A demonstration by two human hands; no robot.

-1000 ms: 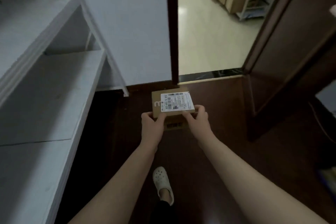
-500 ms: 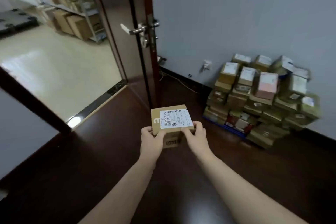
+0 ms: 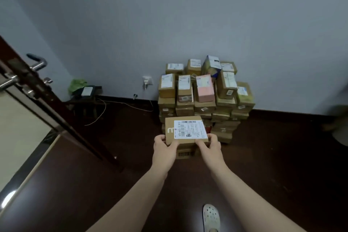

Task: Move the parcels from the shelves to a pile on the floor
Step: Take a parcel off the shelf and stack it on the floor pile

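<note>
At the left edge of the frame the dark brown wooden door (image 3: 79, 133) stands open. Just right of it a thin pale cable (image 3: 98, 119) trails across the dark wooden floor (image 3: 113, 184) below the white wall socket (image 3: 147, 81), so I would keep my step clear of that stretch. In the centre my left hand (image 3: 163, 147) grips the near left corner of the flat brown cardboard parcel with the white shipping label (image 3: 185, 131), thumb on top. My right hand (image 3: 209, 146) grips the near right corner the same way. The parcel is held level in the air, in front of the lower rows of the stacked pile of cardboard parcels (image 3: 226, 100) against the grey wall. A barcoded face shows under it, and I cannot tell whether that is its own side or a second box. I judge this is the carry-in, with the set-down not yet begun. To place it well I would walk closer and lower it flat onto a level box. I would avoid the pink rectangular box (image 3: 204, 88) and the tilted blue-and-white box (image 3: 211, 65) above it, which look easy to topple. I would let go with both hands only once it sits square.
</note>
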